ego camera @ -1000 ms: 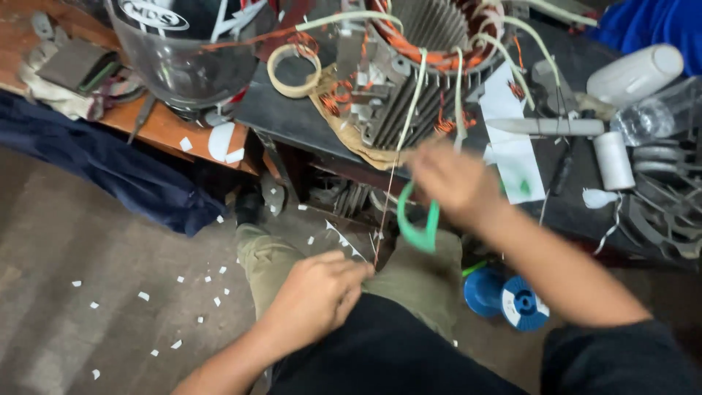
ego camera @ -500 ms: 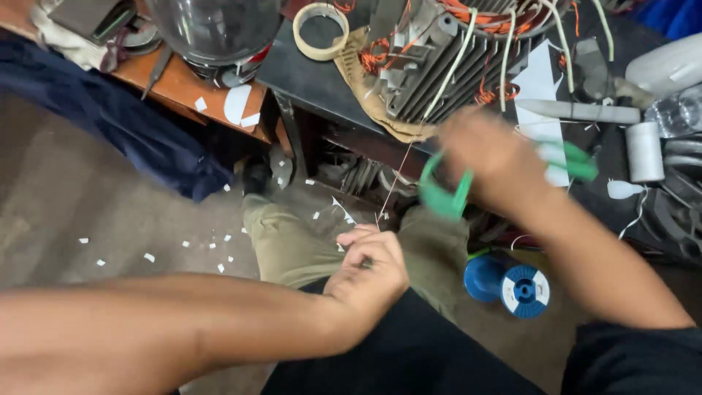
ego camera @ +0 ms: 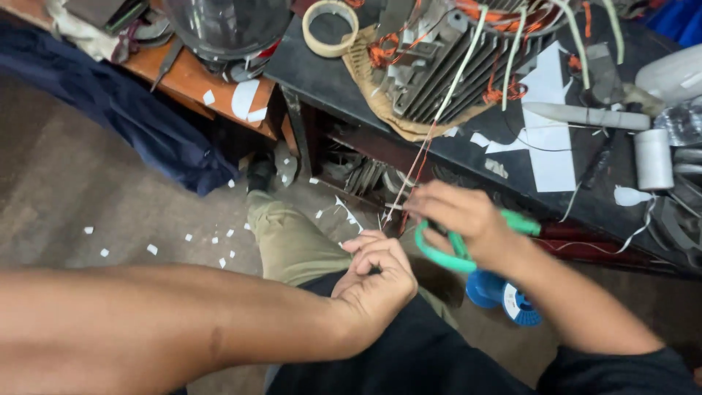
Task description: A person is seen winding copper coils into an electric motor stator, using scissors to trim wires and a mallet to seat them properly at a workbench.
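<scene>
My right hand [ego camera: 468, 223] grips green-handled scissors [ego camera: 442, 252], their tip at a bundle of thin copper wires [ego camera: 411, 179] that hangs from a motor stator [ego camera: 446, 66] on the dark bench. My left hand [ego camera: 376, 274] is curled below the wires, over my lap, and pinches their lower ends between thumb and fingers. White sleeving tubes [ego camera: 457, 69] run along the stator's windings. The scissor blades are mostly hidden by my fingers.
A roll of tape [ego camera: 330, 28] lies on the dark bench [ego camera: 307, 66]. A clear dome [ego camera: 227, 25] stands on an orange table [ego camera: 194, 77]. A blue wire spool [ego camera: 512, 296] sits on the floor by my knee. Small white scraps [ego camera: 186, 238] litter the floor. A dark cloth [ego camera: 124, 121] hangs at left.
My right hand has come down with the scissors from the bench edge to the hanging wires. My left hand stays low, holding the wire ends. The view has tilted down.
</scene>
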